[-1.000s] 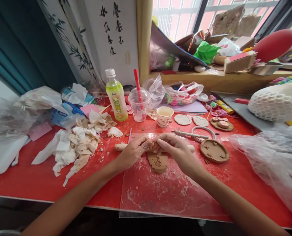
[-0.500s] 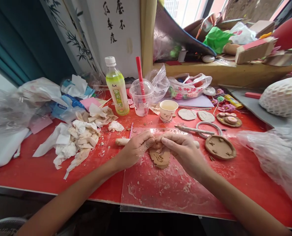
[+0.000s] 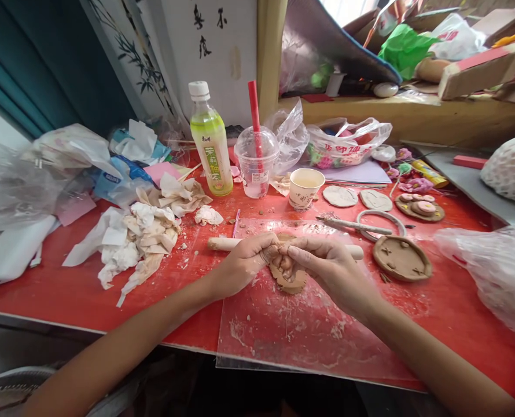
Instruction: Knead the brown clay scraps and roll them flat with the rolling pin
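Observation:
My left hand (image 3: pixel 249 259) and my right hand (image 3: pixel 327 262) meet fingertip to fingertip, both closed in a pinch. Between them is a small lump of clay (image 3: pixel 282 249), mostly hidden by the fingers. Just below lies a flat piece of brown clay (image 3: pixel 295 285) with rough edges, partly covered by the hands. It rests on a clear plastic sheet (image 3: pixel 296 339). Behind my hands a rolling pin (image 3: pixel 223 244) lies crosswise, its middle hidden. To the right are a round clay dish (image 3: pixel 401 259) with small raised pieces, a thin pointed tool (image 3: pixel 357 226) and a ring (image 3: pixel 403 227).
A paper cup of liquid (image 3: pixel 306 189), a plastic cup with a red straw (image 3: pixel 256 168) and a bottle (image 3: pixel 212 150) stand behind. Crumpled tissues (image 3: pixel 142 237) lie left. Plastic bags (image 3: pixel 492 278) are at the right. Pale clay discs (image 3: pixel 339 196) lie farther back.
The camera view has shifted slightly, so the table's things appear farther right. My hands stay together over the flat clay, with only small finger movements.

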### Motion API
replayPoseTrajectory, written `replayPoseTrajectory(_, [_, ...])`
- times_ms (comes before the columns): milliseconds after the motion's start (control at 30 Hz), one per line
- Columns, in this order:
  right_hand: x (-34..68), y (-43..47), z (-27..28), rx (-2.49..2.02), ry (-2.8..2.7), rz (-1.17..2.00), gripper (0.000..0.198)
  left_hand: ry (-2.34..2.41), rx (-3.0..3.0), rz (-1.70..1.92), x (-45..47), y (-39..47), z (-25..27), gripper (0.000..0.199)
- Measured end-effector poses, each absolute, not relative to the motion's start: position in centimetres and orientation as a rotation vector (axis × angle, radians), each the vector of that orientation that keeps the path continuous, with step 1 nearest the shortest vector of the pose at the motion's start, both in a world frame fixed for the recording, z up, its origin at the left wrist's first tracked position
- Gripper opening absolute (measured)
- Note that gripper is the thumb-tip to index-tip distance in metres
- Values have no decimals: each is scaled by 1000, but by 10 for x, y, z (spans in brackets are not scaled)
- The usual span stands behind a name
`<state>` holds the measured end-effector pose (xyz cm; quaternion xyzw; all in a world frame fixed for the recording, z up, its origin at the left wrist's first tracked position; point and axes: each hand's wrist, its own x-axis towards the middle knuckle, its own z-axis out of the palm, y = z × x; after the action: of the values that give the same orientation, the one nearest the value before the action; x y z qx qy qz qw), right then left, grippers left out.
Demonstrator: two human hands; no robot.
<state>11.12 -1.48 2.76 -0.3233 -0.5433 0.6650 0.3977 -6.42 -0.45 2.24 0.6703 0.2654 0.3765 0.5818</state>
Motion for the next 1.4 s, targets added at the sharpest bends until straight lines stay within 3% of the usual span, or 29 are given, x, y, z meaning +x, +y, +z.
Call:
replayPoseTrajectory(333, [110,-16,31,-867,-1549,1609,19,593,1203,809,-59,-4,19,36])
replayPoseTrajectory(500, [115,-6,29,-925,-1441,1530,22,801,1252,888,-59,0,25,22])
replayPoseTrajectory(567, [122,0,28,-1091,-1535,1298,25,912,1374,910,-64,2,29,17])
replayPoseTrajectory(733, [142,14,23,-1346,-2181,321,21,1254,2240,819,-79,9,30,24])
replayPoseTrajectory(867, [143,22,11,-1279,-2421,64,41,1194,2827,525,-79,18,14,35])
replayPoseTrajectory(1033, [137,7,-6,-1275,-2552,-229,66,1200,2954,340,-79,9,-5,47])
replayPoseTrajectory(1233, [150,-36,0,-1170,-2711,-174,70,1070,2891,249,-89,-29,10,45])
replayPoseTrajectory(1400, [150,-1,5,-1290,-2664,2,60,1110,2819,81,-82,-2,17,51])
